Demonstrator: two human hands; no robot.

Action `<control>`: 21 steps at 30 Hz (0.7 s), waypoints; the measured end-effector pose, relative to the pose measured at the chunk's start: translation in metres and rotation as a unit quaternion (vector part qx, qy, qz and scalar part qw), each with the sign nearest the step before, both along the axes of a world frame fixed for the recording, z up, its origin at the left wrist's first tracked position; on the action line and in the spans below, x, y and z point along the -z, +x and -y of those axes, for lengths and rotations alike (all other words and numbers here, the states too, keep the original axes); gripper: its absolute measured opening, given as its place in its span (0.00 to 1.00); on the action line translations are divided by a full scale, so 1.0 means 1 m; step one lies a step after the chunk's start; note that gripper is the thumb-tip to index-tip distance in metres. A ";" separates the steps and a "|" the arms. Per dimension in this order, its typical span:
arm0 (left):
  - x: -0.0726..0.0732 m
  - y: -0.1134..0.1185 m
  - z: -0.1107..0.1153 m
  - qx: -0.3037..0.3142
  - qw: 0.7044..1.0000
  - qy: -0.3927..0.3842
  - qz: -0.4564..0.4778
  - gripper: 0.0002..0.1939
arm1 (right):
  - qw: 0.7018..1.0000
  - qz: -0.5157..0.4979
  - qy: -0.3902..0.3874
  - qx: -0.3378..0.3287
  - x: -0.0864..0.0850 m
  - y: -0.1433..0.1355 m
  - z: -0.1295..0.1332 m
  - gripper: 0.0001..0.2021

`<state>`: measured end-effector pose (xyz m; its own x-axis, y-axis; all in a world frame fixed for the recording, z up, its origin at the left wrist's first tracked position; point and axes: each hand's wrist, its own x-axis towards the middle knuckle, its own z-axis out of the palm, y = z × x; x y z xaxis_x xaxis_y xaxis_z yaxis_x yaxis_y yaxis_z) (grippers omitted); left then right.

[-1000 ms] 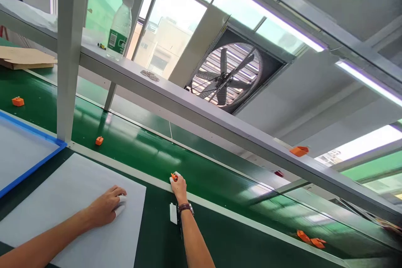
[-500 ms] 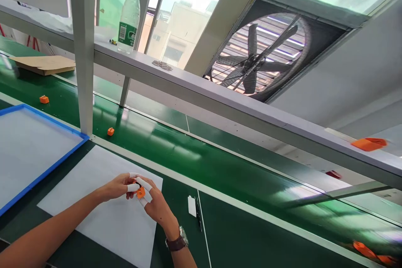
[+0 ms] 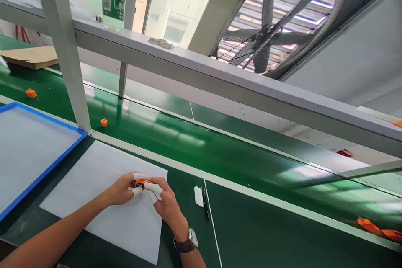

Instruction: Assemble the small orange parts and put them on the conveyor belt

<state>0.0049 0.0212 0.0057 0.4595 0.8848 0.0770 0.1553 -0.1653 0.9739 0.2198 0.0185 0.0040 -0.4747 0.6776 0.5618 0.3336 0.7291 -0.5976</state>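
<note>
Over a white sheet [image 3: 103, 222], both of my hands meet at a small orange part [image 3: 139, 183] with a dark area on its side. My left hand [image 3: 122, 188] pinches it between thumb and fingertips. White finger covers are on fingers of both hands. My right hand [image 3: 168, 201], with a watch at the wrist, closes its fingertips on the right side of the part, where more orange shows. Whether that is a second piece I cannot tell. The fingers hide much of the part.
A blue-edged white tray [image 3: 40, 176] lies left. Beyond a pale rail, orange pieces [image 3: 103, 122] sit on the green belt [image 3: 163, 142]. A white card-like piece [image 3: 199, 196] lies to the right. A grey post [image 3: 63, 50] and shelf [image 3: 220, 75] stand ahead, with a bottle [image 3: 113, 2] on top.
The view has shifted and come closer to the shelf. The orange part has turned between my fingers, now showing a dark side, and my left fingers have changed their grip.
</note>
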 end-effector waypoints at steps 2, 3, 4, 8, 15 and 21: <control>-0.001 0.001 0.001 -0.018 0.998 0.033 -0.049 0.16 | 1.000 -0.003 -0.007 0.021 0.005 -0.001 0.000 0.18; -0.001 0.001 0.001 -0.032 0.996 0.046 -0.064 0.16 | 0.999 -0.006 -0.012 0.033 0.008 -0.002 0.000 0.18; 0.000 0.003 0.002 -0.047 0.995 0.055 -0.070 0.15 | 0.999 -0.010 -0.018 0.041 0.011 -0.002 0.000 0.17; 0.003 0.007 0.003 -0.093 0.994 0.036 -0.046 0.12 | 0.998 -0.005 -0.054 0.025 0.018 -0.002 0.001 0.16; 0.005 0.009 -0.001 -0.081 0.980 -0.154 0.095 0.13 | 0.996 -0.026 -0.079 0.033 0.017 -0.001 0.001 0.16; 0.008 0.013 -0.002 -0.124 0.961 -0.196 0.152 0.13 | 0.996 -0.058 -0.056 0.042 0.019 -0.007 0.000 0.17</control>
